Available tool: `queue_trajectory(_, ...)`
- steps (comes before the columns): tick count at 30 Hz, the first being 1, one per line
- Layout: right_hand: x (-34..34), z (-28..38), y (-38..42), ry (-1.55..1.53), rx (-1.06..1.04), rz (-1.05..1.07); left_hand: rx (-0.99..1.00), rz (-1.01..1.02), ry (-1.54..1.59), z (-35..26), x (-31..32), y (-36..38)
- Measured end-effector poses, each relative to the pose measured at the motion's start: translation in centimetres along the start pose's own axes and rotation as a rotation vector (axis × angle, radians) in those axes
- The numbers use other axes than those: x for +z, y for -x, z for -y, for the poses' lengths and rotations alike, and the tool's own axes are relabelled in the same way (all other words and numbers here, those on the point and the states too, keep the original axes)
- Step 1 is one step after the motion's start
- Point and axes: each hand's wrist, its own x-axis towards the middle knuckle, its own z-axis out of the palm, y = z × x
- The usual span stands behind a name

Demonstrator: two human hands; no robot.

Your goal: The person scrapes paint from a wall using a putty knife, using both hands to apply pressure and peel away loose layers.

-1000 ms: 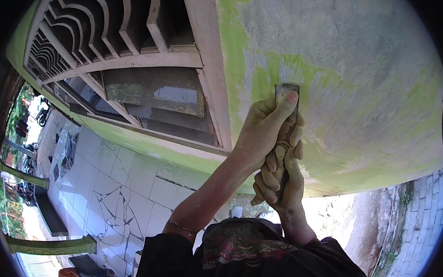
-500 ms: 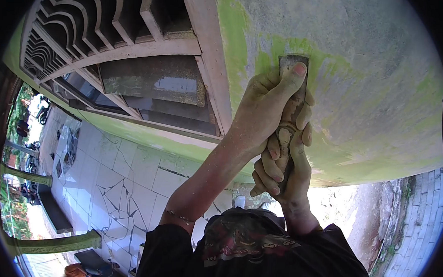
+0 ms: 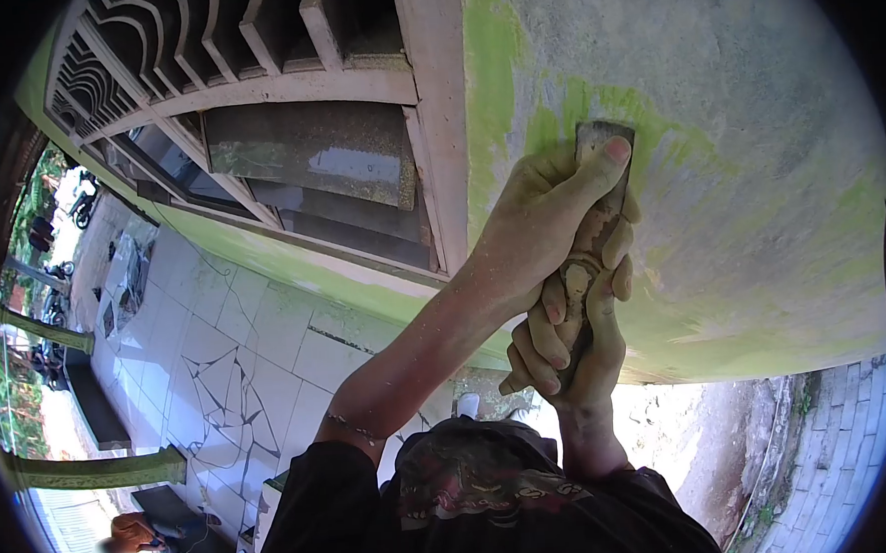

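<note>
A scraper [image 3: 593, 231] with a flat, worn blade and a dirty handle is held upright in the view against the wall [image 3: 738, 161], where green paint is partly scraped away to grey. My left hand [image 3: 550, 216] wraps round its upper part, the thumb pressed flat near the blade's end. Lower down, my right hand [image 3: 577, 345] grips the handle, its fingers close under those of my left hand. The blade's edge lies at a patch of green paint. Dust covers both hands.
Left of the wall stands a window frame [image 3: 444, 166] with louvred glass [image 3: 306, 153] and wavy slats above. Below is a tiled floor [image 3: 266, 336] with a cable. A person [image 3: 131, 533] in orange is at the lower left. A paved strip [image 3: 839, 466] lies at lower right.
The view has shifted slightly, so the window and wall appear further right. Both hands still hold the scraper, its blade a little lower on the green patch.
</note>
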Motion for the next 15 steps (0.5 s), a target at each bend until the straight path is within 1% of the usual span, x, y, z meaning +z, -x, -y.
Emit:
queue_trajectory(1, 0.3, 0.5, -0.4, -0.010, -0.001, 0.049, 0.042, 0.045, -0.009, -1.1, 0.2, -0.4)
queue_trajectory(2, 0.9, 0.8, -0.8, 0.042, -0.012, 0.040, 0.088, 0.094, -0.027, -1.6, 0.4, -0.5)
queue_trajectory(5, 0.7, 0.2, 0.0, 0.019, 0.012, 0.021, 0.017, 0.043, 0.002, -1.1, 0.2, 0.2)
queue_trajectory(6, 0.5, -0.3, 0.5, 0.042, 0.016, -0.019, 0.019, 0.049, -0.002, -0.6, -0.1, 0.3)
queue_trajectory(8, 0.5, -0.1, 0.2, 0.049, 0.012, -0.010, 0.029, 0.075, -0.040, 0.6, -0.9, 0.2)
queue_trajectory(9, 0.5, -0.1, 0.5, 0.051, 0.021, -0.019, 0.024, 0.071, -0.031, 0.2, -0.6, 0.0)
queue_trajectory(11, 0.9, 0.2, -0.2, 0.049, 0.012, -0.011, 0.046, 0.063, -0.067, -1.9, 0.4, -0.2)
queue_trajectory(12, 0.8, 0.4, -0.5, 0.025, 0.003, 0.040, 0.009, 0.045, -0.086, -2.5, 0.7, 0.2)
queue_trajectory(13, 0.7, 0.5, -0.6, 0.002, -0.011, 0.097, 0.010, 0.042, -0.089, -2.3, 0.5, 0.3)
queue_trajectory(15, -0.2, -0.3, 0.2, -0.006, -0.005, 0.095, -0.056, 0.012, -0.050, -1.2, -0.1, 0.5)
